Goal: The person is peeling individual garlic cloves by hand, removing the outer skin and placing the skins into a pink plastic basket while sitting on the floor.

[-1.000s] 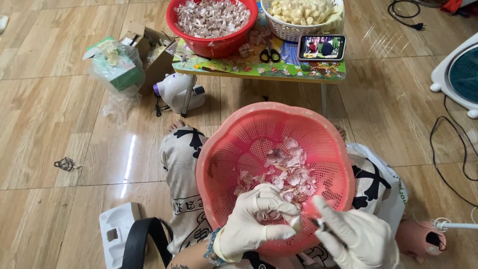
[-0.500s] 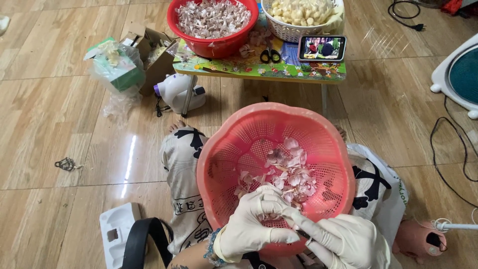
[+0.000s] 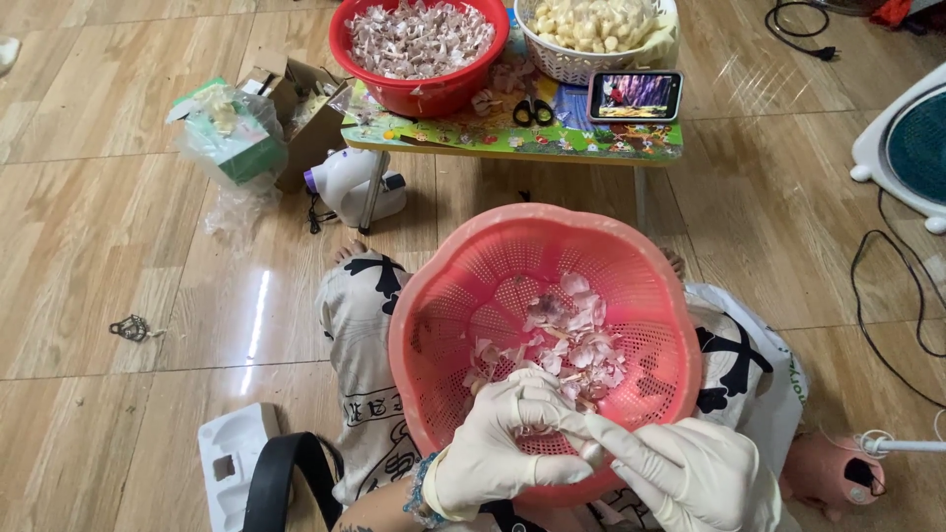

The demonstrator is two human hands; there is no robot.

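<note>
Both gloved: left hand (image 3: 512,433) curled round garlic clove (image 3: 591,451); right hand (image 3: 690,473) pinching it.

A home: wood-look floor (image 3: 128,227), low child's table (image 3: 512,138), standing fan (image 3: 912,143), phone (image 3: 636,96) playing video

i saw thin matt rubbery gloves on the left hand (image 3: 498,448) and right hand (image 3: 690,478), a perforated pink plastic colander (image 3: 443,296) holding dry papery garlic skins (image 3: 572,340), and a glossy wood-look floor (image 3: 118,227) at left of frame.
</note>
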